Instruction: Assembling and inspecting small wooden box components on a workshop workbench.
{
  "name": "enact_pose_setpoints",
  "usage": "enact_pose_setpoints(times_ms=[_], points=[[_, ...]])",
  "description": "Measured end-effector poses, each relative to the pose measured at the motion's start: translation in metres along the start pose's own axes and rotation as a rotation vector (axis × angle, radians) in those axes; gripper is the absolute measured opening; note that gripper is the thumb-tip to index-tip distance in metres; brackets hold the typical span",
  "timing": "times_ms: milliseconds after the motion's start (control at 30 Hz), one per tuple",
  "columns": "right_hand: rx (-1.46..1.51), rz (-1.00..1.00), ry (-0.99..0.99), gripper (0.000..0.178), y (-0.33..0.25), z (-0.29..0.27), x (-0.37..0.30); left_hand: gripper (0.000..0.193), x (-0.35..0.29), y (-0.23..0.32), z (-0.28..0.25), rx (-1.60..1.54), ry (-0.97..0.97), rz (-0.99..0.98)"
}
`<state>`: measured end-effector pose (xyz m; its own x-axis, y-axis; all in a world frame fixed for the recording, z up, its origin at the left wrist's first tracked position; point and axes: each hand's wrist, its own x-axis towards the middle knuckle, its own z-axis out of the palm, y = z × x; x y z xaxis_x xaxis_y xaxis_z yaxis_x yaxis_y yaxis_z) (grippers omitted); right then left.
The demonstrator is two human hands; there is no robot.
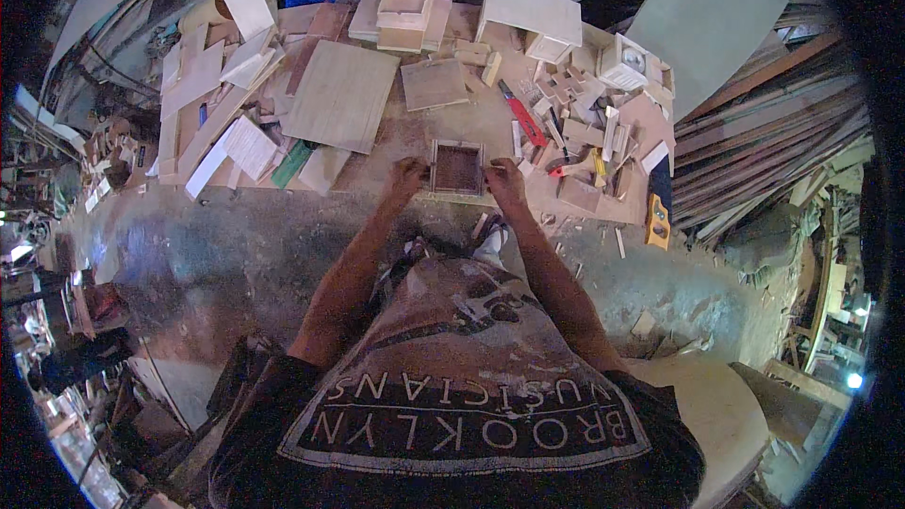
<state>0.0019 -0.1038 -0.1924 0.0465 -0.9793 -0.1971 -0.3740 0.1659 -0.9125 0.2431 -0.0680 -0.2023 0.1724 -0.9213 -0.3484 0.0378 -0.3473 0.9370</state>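
Observation:
A small square wooden frame (458,196), like a shallow open box, rests near the front edge of the worktable, right before me. At its left side is my left hand (406,177), fingers curled in against the edge. My right hand (506,181) grips the opposite side in the same way, so the frame sits between both hands. Its inside looks dark brown; whether it has a bottom I cannot tell. My fingertips are small and partly blurred here.
Wooden panels (341,94) lie on the left of the table. Small boxes (405,15) stand along the back. To the right are a long red tool (524,123), scattered wood offcuts (583,132), and a yellow-handled saw (658,219) overhanging the edge.

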Motion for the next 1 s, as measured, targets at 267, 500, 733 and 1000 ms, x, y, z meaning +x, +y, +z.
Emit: enact_pose_setpoints(times_ms=[267,500,733,1000], points=[[0.003,-0.028,0.077,0.03,0.032,0.004,0.003,0.029,-0.003,0.019,0.009,0.143,-0.174,0.15],[0.315,0.207,0.019,0.032,-0.011,0.008,-0.004,0.032,0.014,-0.038,0.014,0.188,0.116,0.307],[0.428,0.314,-0.021,0.028,-0.023,-0.007,-0.011,0.045,-0.021,0.038,0.006,0.161,-0.178,0.064],[0.364,0.337,-0.175,0.037,-0.055,-0.031,-0.017,0.037,-0.033,0.068,0.002,-0.062,-0.327,-0.132]])
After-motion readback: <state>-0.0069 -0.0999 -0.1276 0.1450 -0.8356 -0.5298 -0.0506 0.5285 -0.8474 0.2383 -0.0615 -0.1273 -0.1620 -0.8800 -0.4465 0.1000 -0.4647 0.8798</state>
